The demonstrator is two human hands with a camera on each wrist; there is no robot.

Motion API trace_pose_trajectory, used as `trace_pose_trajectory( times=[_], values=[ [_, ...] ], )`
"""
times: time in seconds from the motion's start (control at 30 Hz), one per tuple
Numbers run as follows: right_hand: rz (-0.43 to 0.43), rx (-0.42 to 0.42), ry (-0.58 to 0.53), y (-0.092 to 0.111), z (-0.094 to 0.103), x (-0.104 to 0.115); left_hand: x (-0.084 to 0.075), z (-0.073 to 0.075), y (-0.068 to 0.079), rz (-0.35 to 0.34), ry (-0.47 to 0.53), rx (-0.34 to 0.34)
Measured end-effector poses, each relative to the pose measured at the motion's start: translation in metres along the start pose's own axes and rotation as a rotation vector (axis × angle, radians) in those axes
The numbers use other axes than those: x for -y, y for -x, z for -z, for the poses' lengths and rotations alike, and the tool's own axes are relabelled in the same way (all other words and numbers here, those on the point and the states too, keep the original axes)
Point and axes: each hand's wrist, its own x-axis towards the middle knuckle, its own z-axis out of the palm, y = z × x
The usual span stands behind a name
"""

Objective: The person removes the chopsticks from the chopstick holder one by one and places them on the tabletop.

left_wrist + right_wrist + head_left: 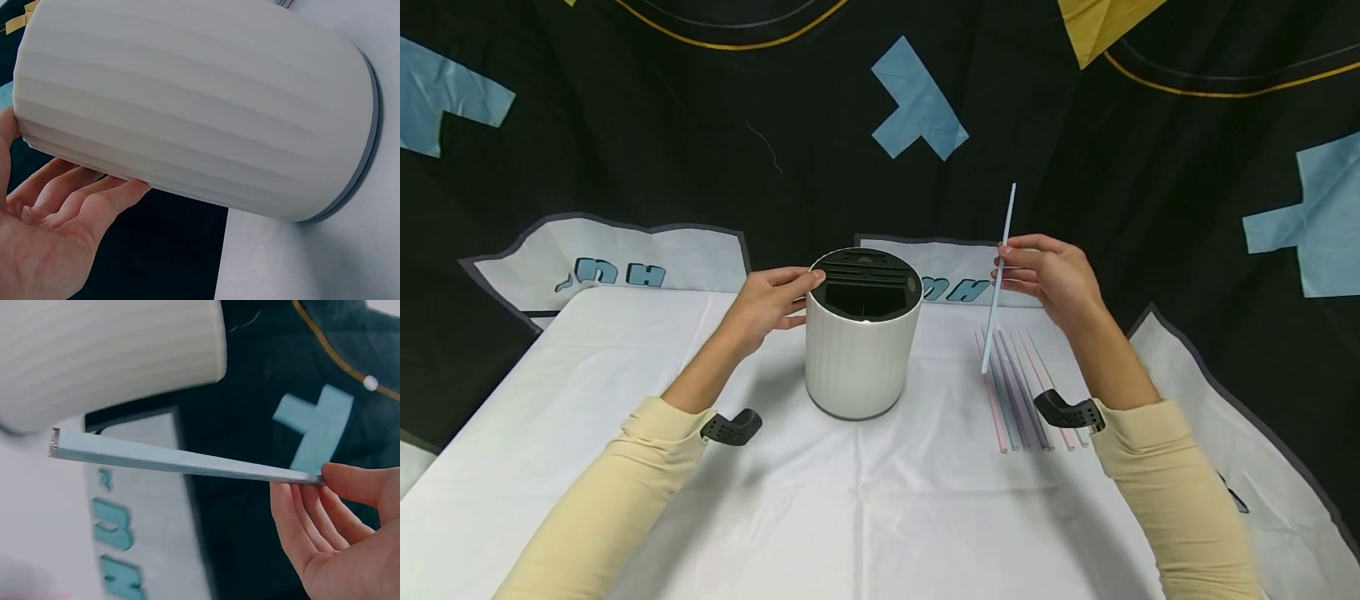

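A white ribbed utensil holder with a black slotted top stands upright on the white cloth. My left hand holds it at the upper left, the thumb over the rim and the fingers along the outer wall. To the right of the holder, my right hand pinches a light blue chopstick above its middle. The chopstick is nearly vertical, its thicker, square-cut end down. In the right wrist view, thumb and fingertips meet on the chopstick.
Several pastel chopsticks in pink, green and purple lie side by side on the cloth, below the raised right hand. A black curtain with blue and yellow patches hangs behind the table.
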Motion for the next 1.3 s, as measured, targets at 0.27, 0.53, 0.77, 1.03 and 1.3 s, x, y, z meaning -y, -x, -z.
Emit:
trace_pose_trajectory(
  times=[0.27, 0.53, 0.77, 1.03, 1.3],
  values=[
    [-0.141, 0.02, 0.086, -0.013, 0.012, -0.058, 0.0, 0.0, 0.0, 0.003, 0.006, 0.001],
    [-0.252, 0.06, 0.256, -0.025, 0.016, -0.119, -0.002, 0.0, 0.0, -0.001, -0.002, 0.004],
    [-0.331, 0.053, 0.275, -0.03, 0.019, -0.153, -0.001, -0.002, 0.0, -0.002, 0.012, 0.002],
    [-0.324, 0.062, 0.263, -0.031, 0.02, -0.169, -0.002, -0.001, -0.001, -0.013, 0.019, 0.005],
    [-0.329, 0.072, 0.337, -0.029, 0.013, -0.174, -0.001, 0.001, -0.001, 0.0, 0.021, 0.006]
  ],
)
